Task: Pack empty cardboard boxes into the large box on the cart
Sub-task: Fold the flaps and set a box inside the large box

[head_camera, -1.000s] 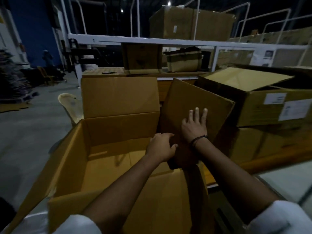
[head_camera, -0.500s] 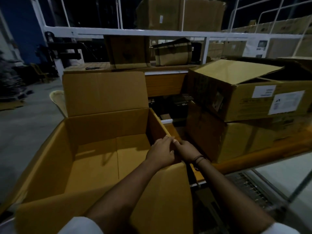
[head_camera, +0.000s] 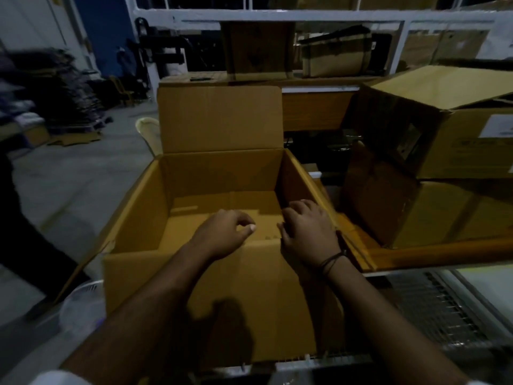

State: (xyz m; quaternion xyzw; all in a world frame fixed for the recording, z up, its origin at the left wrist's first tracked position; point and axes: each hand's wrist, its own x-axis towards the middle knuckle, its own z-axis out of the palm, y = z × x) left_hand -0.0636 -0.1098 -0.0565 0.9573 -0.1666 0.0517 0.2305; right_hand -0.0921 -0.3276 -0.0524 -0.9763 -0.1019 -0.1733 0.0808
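The large open cardboard box (head_camera: 144,207) stands in front of me, its far flap upright and its inside bare down to the bottom flaps. Its right flap (head_camera: 344,232) lies folded down outside the box. My left hand (head_camera: 224,232) hovers over the near edge with fingers curled and thumb against the forefinger, holding nothing. My right hand (head_camera: 308,232), with a dark band at the wrist, is at the near right corner with fingers loosely bent and nothing in it.
Two stacked cardboard boxes (head_camera: 444,140) stand close on the right, the upper one open. A white shelf frame (head_camera: 305,15) with more boxes runs behind. A person's dark leg (head_camera: 16,218) is at the left. Wire cart mesh (head_camera: 444,309) shows at lower right.
Both hands pushed the box's right flap from upright down and outward, then let go and drew back to the near edge. My view has tilted down and shifted right.
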